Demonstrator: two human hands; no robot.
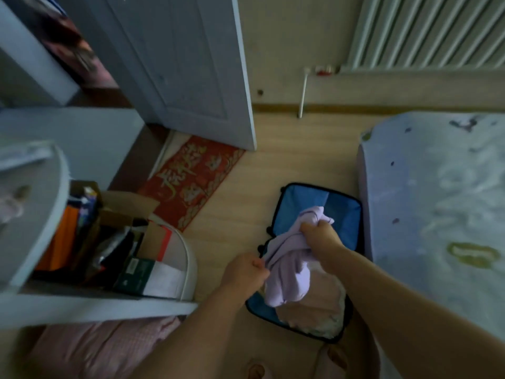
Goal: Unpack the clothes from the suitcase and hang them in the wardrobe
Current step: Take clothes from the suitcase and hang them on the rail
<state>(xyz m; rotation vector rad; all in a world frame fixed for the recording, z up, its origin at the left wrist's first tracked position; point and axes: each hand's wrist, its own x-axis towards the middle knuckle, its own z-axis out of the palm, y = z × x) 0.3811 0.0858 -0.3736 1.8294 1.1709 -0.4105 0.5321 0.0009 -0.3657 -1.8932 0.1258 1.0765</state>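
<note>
Head view: both hands' curled fingers grip a soft, crumpled lilac garment over the blue-lined suitcase.

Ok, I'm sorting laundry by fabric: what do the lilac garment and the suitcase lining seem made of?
The lilac garment: likely a soft, matte knit such as cotton jersey; it bunches and hangs in limp folds. The suitcase lining: probably smooth blue synthetic weave; it lies flat. Blur hides texture.

Arms outstretched — left hand, right hand gripping lilac garment.
</note>
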